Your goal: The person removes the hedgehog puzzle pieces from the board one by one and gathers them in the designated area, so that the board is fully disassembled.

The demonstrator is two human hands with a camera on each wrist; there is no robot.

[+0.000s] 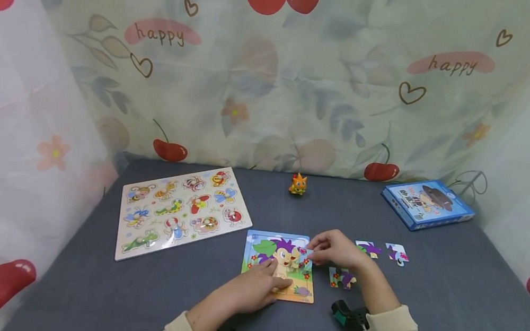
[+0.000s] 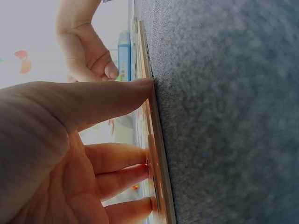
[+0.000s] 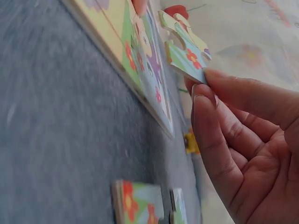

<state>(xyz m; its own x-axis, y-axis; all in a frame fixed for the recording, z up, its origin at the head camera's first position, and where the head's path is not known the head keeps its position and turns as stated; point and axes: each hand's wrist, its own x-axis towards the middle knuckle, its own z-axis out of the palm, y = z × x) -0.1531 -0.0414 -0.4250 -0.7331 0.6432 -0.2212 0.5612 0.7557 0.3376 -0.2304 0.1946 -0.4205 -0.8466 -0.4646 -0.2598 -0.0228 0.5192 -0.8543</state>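
A jigsaw board (image 1: 286,295) with a purple-haired cartoon hedgehog lies at the middle of the table. My left hand (image 1: 258,287) rests on its lower left part, the fingertips touching the picture and the thumb (image 2: 112,102) reaching its near edge. Over the board's upper right side, my right hand (image 1: 337,250) pinches a puzzle piece (image 3: 190,58) with a red flower between thumb and fingers. In the right wrist view that piece is tilted and held above the board. Three loose pieces lie right of the board: one nearer (image 1: 342,278), two farther (image 1: 368,249), (image 1: 397,254).
A wooden insect puzzle board (image 1: 183,213) lies at the left. At the back stands a small orange toy figure (image 1: 298,184). A blue box (image 1: 428,203) sits at the back right, near a thin cable (image 1: 474,183). Patterned cloth surrounds the table.
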